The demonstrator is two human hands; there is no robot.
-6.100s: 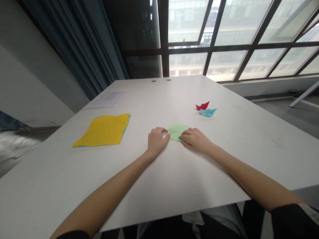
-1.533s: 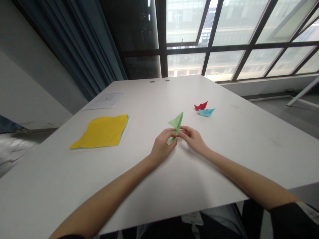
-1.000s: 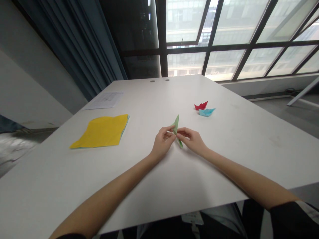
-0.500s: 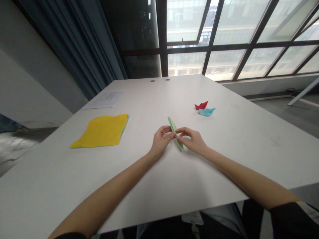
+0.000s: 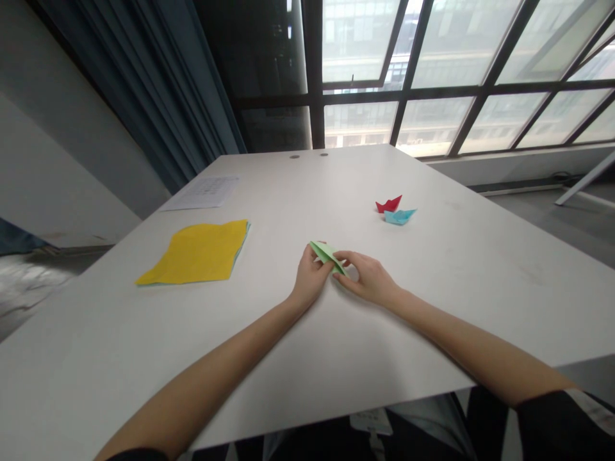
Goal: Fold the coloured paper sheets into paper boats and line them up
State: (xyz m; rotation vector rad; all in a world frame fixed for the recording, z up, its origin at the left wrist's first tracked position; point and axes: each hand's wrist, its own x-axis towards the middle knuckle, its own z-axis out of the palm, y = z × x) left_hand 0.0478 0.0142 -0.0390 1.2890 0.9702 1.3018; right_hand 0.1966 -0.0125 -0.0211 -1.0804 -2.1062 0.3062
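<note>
A folded piece of light green paper point(image 5: 323, 251) is held just above the table between both hands, its long side slanting down to the right. My left hand point(image 5: 310, 272) pinches it from the left, with the thumb on its near side and the fingers partly hidden behind it. My right hand point(image 5: 368, 275) grips its right end between thumb and fingers. Beyond my right hand, a red paper boat point(image 5: 389, 204) and a light blue paper boat point(image 5: 400, 217) lie close together on the table.
Left of my hands lies a stack of paper sheets with a yellow one point(image 5: 202, 253) on top. A printed white sheet point(image 5: 204, 193) is farther back near the left edge of the white table point(image 5: 307, 186). Windows and a blue curtain point(image 5: 158, 83) stand behind.
The green paper has turned from steep and nearly edge-on to a flatter slant, and more of its face shows. Both hands have shifted slightly with it.
</note>
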